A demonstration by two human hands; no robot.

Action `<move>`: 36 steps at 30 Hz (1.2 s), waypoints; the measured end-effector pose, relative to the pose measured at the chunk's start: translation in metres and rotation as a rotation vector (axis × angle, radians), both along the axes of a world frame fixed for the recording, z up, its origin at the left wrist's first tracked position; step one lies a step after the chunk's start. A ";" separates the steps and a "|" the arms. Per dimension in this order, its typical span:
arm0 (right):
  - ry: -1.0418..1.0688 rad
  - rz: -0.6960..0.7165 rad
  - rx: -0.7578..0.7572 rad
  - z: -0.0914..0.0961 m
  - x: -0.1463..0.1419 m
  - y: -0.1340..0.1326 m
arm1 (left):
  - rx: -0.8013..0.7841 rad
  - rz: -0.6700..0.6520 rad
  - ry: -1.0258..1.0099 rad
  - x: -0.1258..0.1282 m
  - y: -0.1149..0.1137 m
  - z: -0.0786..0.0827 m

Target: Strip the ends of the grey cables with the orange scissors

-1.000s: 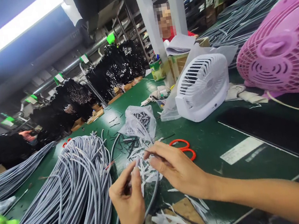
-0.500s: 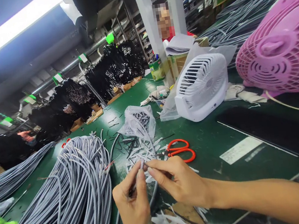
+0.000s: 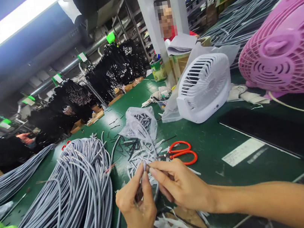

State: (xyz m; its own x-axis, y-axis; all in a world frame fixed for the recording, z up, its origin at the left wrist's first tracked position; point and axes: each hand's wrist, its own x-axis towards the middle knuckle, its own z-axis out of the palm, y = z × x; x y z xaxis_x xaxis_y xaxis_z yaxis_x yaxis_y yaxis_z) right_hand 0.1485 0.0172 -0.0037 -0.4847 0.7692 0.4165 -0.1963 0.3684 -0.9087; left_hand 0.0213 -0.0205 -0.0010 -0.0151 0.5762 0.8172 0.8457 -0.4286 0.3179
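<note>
My left hand (image 3: 137,204) is closed, thumb and forefinger pinching the end of a grey cable (image 3: 145,165). Its tip pokes up between them. My right hand (image 3: 184,185) meets it there, thumb and forefinger pressed together at the cable end; what lies between those fingertips is too small to make out. Just beyond my fingers are white strip scraps (image 3: 136,164) and orange-handled scissors (image 3: 183,152). A large bundle of grey cables (image 3: 74,190) lies left of my hands. Behind the scraps, a clear plastic bag (image 3: 140,121) holds short dark tubes, with more black pieces spilled beside it.
On the green table (image 3: 204,155), a white fan (image 3: 205,87) and a pink fan (image 3: 281,45) stand to the right, near a black flat panel (image 3: 275,133) and a paper label (image 3: 243,151). A green can (image 3: 158,70) stands farther back. A person in red (image 3: 169,27) is behind the post.
My hands stay together at the cable end, with only slight shifts of the fingers. The whole view has moved a little.
</note>
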 end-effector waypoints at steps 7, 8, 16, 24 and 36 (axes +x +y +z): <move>0.046 -0.397 0.020 0.007 0.011 0.033 | -0.128 -0.112 0.083 0.008 -0.004 0.002; 0.028 -0.447 0.139 0.010 0.014 0.036 | -0.166 -0.093 0.028 0.007 -0.004 0.004; -0.142 -0.546 1.140 0.010 0.016 0.028 | -0.297 -0.094 -0.187 -0.014 -0.008 0.026; -0.352 -0.518 1.482 0.028 0.011 0.036 | -0.323 -0.093 -0.159 -0.026 -0.008 0.032; -0.399 -0.397 1.285 0.017 0.003 0.046 | -0.288 -0.242 0.049 -0.037 -0.004 0.026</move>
State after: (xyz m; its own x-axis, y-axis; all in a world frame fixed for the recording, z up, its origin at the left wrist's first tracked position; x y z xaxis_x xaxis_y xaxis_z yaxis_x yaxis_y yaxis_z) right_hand 0.1513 0.0631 0.0136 -0.5786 0.0724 0.8124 0.3037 0.9435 0.1322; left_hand -0.0155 -0.0245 0.0248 0.1846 0.7647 0.6174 0.7479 -0.5168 0.4166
